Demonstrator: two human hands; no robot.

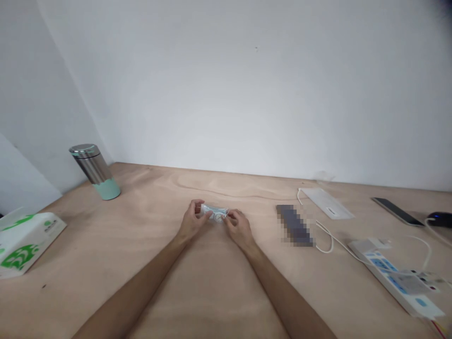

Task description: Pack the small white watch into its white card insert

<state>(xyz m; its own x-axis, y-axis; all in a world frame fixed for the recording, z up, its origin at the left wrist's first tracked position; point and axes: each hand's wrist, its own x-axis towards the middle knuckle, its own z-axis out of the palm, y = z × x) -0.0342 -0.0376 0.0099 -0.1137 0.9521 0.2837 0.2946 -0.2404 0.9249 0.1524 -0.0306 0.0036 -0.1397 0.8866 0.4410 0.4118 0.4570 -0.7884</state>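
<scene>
A small clear plastic packet (215,213) is held between both hands just above or on the wooden table (208,282). Something pale shows inside it, too small to make out. My left hand (192,220) grips the packet's left end, thumb in front and fingers behind. At the right end, my right hand (239,227) pinches it between thumb and fingers. The fingers of both hands are closed on the packet, and parts of them are hidden behind it.
A steel and mint-green tumbler (97,172) and a tissue pack (31,240) stand left. On the right lie a pixelated dark object (294,225), a white sleeve (326,203), a phone (397,211), a black mouse (439,220), cables and a power strip (395,278). A wall rises behind.
</scene>
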